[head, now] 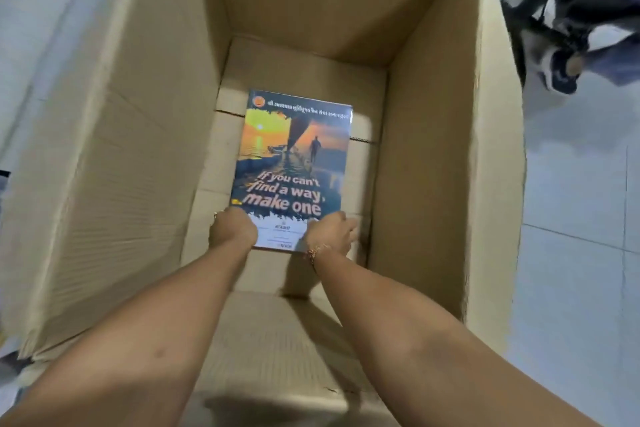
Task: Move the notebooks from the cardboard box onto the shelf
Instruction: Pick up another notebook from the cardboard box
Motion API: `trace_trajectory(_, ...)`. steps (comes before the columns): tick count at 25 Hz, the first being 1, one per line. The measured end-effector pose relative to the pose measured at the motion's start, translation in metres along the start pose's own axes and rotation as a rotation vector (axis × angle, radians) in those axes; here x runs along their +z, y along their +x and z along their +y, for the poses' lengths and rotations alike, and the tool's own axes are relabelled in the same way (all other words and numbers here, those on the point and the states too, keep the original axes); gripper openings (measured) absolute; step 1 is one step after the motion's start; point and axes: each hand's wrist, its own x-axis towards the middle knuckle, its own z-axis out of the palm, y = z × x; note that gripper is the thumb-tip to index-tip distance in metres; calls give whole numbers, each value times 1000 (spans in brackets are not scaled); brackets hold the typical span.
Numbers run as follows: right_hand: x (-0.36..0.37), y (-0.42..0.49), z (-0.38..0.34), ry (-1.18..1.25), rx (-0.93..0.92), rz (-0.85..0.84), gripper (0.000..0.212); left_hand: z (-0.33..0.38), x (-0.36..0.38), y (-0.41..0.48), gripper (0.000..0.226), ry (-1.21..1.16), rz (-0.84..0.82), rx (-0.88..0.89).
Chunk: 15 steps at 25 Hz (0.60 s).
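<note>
A notebook (294, 163) with a sunset cover and the words "If you can't find a way, make one" lies deep inside the tall open cardboard box (446, 135). Both my arms reach down into the box. My left hand (232, 227) grips the notebook's near left corner and my right hand (332, 230) grips its near right corner. Whether it is one notebook or a stack I cannot tell. The shelf is out of view.
The box's high walls surround my arms on all sides, with flaps spread at left and near me. Pale tiled floor (575, 253) lies to the right. A dark bundle of bags or clothing (571, 10) sits at the upper right.
</note>
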Motion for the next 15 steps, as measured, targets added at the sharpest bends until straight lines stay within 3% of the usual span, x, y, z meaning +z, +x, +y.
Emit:
trace_trajectory(7, -30, -29, -24, 228, 22, 150, 42, 8, -39, -31, 34, 13, 119, 47)
trace_trajectory(14, -83, -119, -62, 640, -256, 312, 29, -13, -136, -121, 28, -141, 484, 312)
trace_trajectory(15, -95, -142, -66, 726, -381, 363, 28, -32, -153, -142, 24, -222, 568, 342)
